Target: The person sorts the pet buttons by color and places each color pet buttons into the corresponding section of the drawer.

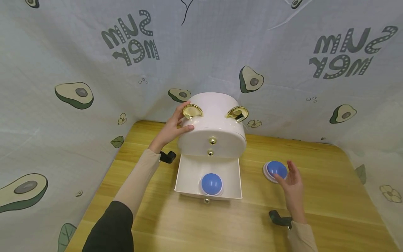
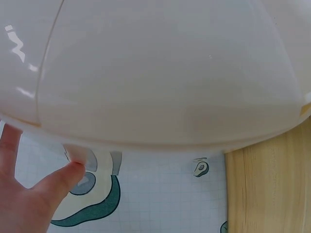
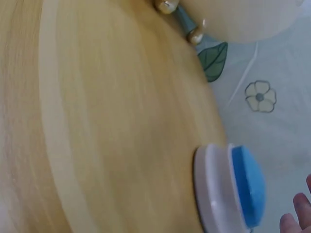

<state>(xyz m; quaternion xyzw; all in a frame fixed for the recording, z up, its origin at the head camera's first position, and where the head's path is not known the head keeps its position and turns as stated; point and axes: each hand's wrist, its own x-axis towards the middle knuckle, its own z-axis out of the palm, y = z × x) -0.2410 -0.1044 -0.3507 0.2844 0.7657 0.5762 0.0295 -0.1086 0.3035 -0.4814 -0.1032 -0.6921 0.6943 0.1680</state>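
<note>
A glossy white storage box [image 1: 214, 119] with gold ears and round gold knobs stands near the back of the table. Its bottom drawer [image 1: 233, 168] is pulled out, and a round push button with a blue dome [image 1: 211, 184] sits inside. My left hand [image 1: 171, 128] rests against the box's upper left side, thumb towards the front and fingers spread upward by the left ear. On the table to the right lies a second blue-domed button [image 1: 276, 169] with a white base. My right hand [image 1: 292, 185] is beside it, fingers parted, the thumb overlapping the dome in the head view.
The wooden table [image 1: 327, 196] has a rounded far right corner. A pale cloth [image 1: 201, 49] printed with avocados and lettering hangs behind it and along its sides. Black wrist mounts [image 1: 168, 157] are on both arms; the left one is close to the box.
</note>
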